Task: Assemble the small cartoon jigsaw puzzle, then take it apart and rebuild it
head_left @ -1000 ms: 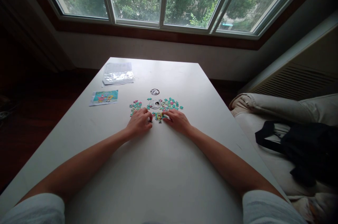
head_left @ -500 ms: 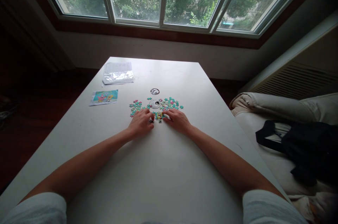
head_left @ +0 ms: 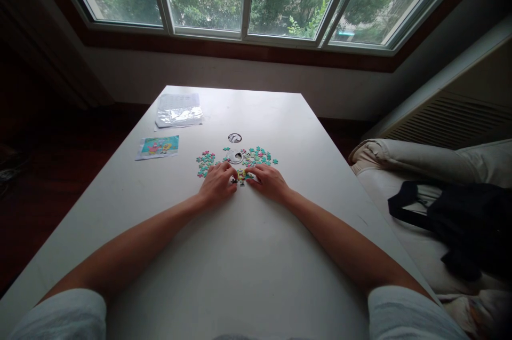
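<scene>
My left hand (head_left: 217, 182) pinches a small dark jigsaw piece (head_left: 233, 181) between thumb and fingers, low over the table and just left of a few joined jigsaw pieces (head_left: 241, 174). These show yellow with some green and lie flat; part of them is hidden by fingers. My right hand (head_left: 267, 181) has thumb and bent fingers pressed on their right edge. Loose teal and pink jigsaw pieces (head_left: 259, 155) lie beyond my right hand. Another loose group of jigsaw pieces (head_left: 205, 161) lies beyond my left hand.
A round cable-hole fitting (head_left: 235, 157) sits among the pieces, with a round hole or disc (head_left: 234, 138) behind it. To the left are a printed picture sheet (head_left: 159, 147) and a clear plastic packet on paper (head_left: 179, 111). A sofa with a dark bag (head_left: 460, 222) stands right of the white table (head_left: 236, 260).
My left hand has slid a little to the right with the dark piece, closer to the joined yellow pieces. My right hand has stayed almost in place.
</scene>
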The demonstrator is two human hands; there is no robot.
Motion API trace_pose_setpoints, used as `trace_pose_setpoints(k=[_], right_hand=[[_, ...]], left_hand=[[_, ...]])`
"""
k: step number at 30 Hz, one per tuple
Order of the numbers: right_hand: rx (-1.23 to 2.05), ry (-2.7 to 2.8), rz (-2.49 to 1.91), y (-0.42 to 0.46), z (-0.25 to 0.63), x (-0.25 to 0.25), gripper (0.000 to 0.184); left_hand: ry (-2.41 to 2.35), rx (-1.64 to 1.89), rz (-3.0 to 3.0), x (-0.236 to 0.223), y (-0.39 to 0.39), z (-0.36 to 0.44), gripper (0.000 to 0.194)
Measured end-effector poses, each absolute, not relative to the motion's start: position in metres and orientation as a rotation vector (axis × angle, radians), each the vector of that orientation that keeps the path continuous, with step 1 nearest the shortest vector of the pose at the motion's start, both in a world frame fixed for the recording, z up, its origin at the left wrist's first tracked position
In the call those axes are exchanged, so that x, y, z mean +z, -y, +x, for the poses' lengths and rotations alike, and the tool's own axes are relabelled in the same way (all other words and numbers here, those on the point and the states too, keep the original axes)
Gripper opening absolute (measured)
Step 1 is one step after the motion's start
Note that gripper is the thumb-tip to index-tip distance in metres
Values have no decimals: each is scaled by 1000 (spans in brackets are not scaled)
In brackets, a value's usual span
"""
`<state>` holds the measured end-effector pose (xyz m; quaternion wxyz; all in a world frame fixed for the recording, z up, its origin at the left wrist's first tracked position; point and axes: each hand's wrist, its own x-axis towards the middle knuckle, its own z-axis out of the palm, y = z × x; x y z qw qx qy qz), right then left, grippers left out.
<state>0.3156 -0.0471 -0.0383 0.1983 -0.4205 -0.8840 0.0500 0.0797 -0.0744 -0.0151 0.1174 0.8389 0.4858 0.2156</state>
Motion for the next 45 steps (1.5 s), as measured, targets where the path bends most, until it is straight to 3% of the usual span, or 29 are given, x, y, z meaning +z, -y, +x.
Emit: trace_pose_setpoints(k=[16,32,45], right_hand=[[160,2467,-1169,48,314,-37,27],[171,2469,-1167,47,316,-37,28],[160,2484,-1155,47,318,-38,29]], left_hand=[[-1335,708,2372,-22,73,81,10],[-1395,634,2481,-18,78,80,12],[-1146,500,2758,-12,87,72,23]])
